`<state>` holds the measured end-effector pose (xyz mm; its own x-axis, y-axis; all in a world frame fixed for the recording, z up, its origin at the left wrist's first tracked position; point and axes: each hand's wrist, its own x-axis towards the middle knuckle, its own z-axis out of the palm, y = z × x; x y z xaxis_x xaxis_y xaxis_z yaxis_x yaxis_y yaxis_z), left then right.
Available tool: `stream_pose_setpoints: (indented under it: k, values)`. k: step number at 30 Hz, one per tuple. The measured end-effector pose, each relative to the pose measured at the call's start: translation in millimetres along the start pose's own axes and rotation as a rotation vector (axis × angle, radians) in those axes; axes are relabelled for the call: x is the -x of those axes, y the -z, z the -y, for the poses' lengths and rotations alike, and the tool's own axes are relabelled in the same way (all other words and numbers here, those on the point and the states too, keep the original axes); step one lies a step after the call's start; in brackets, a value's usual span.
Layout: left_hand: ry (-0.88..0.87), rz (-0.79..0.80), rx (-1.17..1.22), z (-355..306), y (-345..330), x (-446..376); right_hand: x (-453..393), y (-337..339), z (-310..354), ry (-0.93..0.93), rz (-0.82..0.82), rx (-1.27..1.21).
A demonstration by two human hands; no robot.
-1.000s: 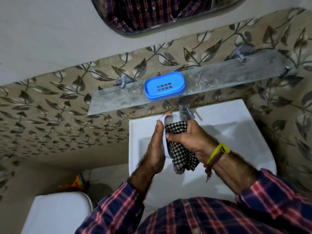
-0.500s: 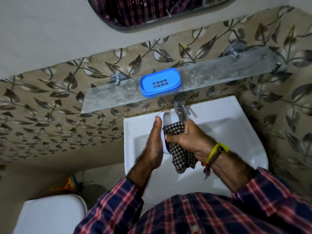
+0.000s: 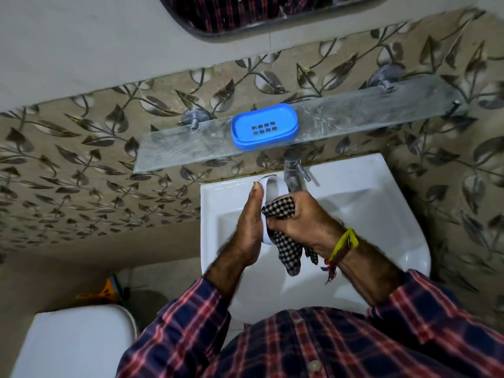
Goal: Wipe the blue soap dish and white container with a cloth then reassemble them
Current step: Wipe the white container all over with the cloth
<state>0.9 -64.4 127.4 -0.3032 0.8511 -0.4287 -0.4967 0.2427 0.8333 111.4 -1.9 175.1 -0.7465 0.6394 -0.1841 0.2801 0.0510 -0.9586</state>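
Note:
The blue soap dish (image 3: pixel 264 125), with slots in its middle, lies on the glass shelf (image 3: pixel 354 111) above the basin. Over the basin, my left hand (image 3: pixel 249 227) holds the white container (image 3: pixel 272 188) on edge, fingers flat along its outer side. My right hand (image 3: pixel 302 221) grips a black-and-white checked cloth (image 3: pixel 286 249) pressed into the container's inside; the cloth's tail hangs down below it. Most of the container is hidden between my hands.
A white basin (image 3: pixel 381 203) sits below the shelf, with a metal tap (image 3: pixel 293 170) just behind my hands. A mirror (image 3: pixel 259 12) hangs above. A white toilet tank lid (image 3: pixel 73 345) is at lower left, an orange object (image 3: pixel 106 290) beyond it on the floor.
My right hand with the cloth has slid a little down along the inside of the container. The view has shifted slightly; the blue dish stays on the shelf.

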Motion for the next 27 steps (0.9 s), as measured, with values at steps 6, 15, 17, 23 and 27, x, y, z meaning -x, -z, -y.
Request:
stream_pose_setpoints:
  k: [6, 15, 17, 23, 27]
  values:
    - [-0.011, -0.236, 0.131, -9.3, -2.9, 1.2, 6.4, 1.0, -15.3, 0.159, 0.209, 0.110]
    - [-0.702, -0.099, -0.815, 14.6, 18.0, 20.3, 2.5, 15.1, -18.4, -0.085, -0.087, -0.570]
    - [-0.911, -0.027, -1.000, 29.1, 23.2, 20.3, 2.0, 17.8, -13.5, -0.159, -0.001, -0.753]
    - [-0.938, -0.140, -0.914, 21.4, 14.1, 13.4, 1.3, 0.7, -2.6, -0.185, -0.122, -0.694]
    - [-0.881, -0.157, -0.864, 17.9, 20.9, 17.0, 16.0, -7.8, -2.8, -0.112, -0.108, -0.628]
